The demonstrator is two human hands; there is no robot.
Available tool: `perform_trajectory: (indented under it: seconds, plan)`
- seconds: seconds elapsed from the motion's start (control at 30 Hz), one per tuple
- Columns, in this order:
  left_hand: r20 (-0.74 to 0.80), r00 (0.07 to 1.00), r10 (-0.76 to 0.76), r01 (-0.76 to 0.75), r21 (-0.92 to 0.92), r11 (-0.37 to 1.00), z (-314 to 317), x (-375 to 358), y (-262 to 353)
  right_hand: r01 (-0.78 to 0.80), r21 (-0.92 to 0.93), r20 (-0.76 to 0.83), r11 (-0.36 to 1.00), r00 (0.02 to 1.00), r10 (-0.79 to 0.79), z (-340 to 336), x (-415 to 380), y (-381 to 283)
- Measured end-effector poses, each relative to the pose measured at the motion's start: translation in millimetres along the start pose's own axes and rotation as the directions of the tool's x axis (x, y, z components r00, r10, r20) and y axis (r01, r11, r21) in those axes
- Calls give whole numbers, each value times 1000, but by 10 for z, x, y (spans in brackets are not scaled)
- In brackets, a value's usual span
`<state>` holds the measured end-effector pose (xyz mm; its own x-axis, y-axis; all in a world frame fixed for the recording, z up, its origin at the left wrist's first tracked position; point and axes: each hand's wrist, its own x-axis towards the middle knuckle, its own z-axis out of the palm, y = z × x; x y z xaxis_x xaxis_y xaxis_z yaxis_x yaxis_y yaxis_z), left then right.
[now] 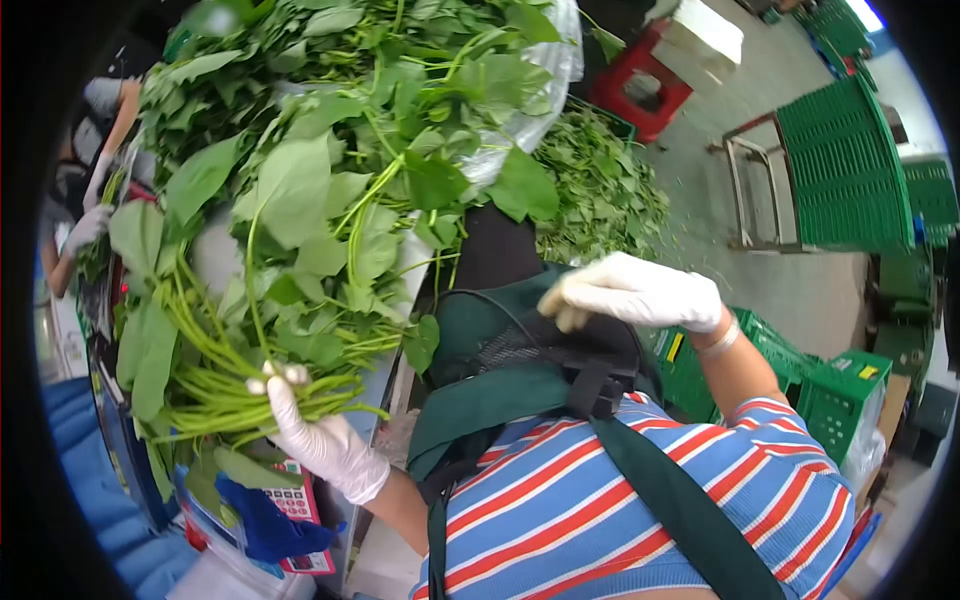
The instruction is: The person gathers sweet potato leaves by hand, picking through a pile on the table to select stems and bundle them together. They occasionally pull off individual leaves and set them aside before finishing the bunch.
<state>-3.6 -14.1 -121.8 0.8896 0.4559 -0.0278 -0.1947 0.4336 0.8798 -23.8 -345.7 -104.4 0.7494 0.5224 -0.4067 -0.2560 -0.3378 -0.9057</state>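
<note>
My left hand, in a white glove, is closed around a bunch of leafy green stems. The cut ends point toward the lower right, and broad leaves spread upward over the table. My right hand, also white-gloved, hovers over the dark green apron. Its fingers are loosely bent, with nothing visible in them. A large heap of leafy greens covers the far part of the table, partly on clear plastic sheeting.
More leaves lie in a pile beside the table. A red stool and green crates stand to the right, with a green slatted rack beyond. A pink calculator lies below my left hand. Another person's gloved hand shows at left.
</note>
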Motion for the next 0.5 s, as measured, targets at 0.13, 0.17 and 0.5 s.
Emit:
perform_trajectory:
  seconds: [0.13, 0.17, 0.5]
  plan:
    - [-5, 1000, -4, 5, 76, 997, -106, -19, -20, 37, 85, 65, 996, 997, -43, 117, -418, -7]
    - [9, 1000, -14, 13, 76, 997, -102, -40, -18, 81, 41, 45, 996, 996, -83, 127, -461, -43]
    - [-15, 1000, -25, 26, 88, 996, -53, -96, -1, -112, 622, 158, 775, 987, 16, 224, -182, 238]
